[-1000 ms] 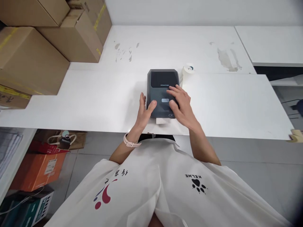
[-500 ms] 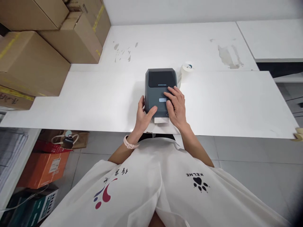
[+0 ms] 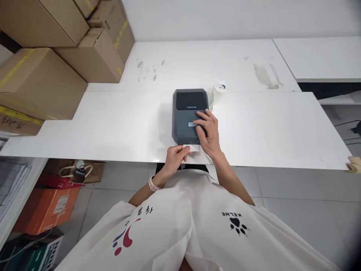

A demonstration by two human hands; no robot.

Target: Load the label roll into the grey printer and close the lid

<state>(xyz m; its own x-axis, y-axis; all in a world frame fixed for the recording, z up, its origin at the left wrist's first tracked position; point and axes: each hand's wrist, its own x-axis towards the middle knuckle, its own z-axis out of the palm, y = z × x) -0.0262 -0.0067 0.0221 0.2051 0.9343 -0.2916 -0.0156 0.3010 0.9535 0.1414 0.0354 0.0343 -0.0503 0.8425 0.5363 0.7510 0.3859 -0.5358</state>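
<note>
A dark grey label printer (image 3: 184,131) stands near the front edge of the white table. From its front slot sticks a white paper label (image 3: 194,148). My left hand (image 3: 175,157) pinches the label's left end between thumb and fingers. On the printer's right side rests my right hand (image 3: 210,135), its fingers spread over the top beside a small pale button (image 3: 192,124). Behind the printer, to the right, lies a white paper roll (image 3: 218,90), with a strip of paper running toward the printer's back.
Cardboard boxes (image 3: 42,82) are stacked on the table's left end. Below on the left are an orange box (image 3: 47,209) and a paper bag (image 3: 97,172). The white table (image 3: 267,128) ends in a corner with a tan guard (image 3: 354,165) at right.
My left hand has left the printer's left side, moved down to its front and taken hold of the label. My right hand stays on the printer. The view has tilted slightly.
</note>
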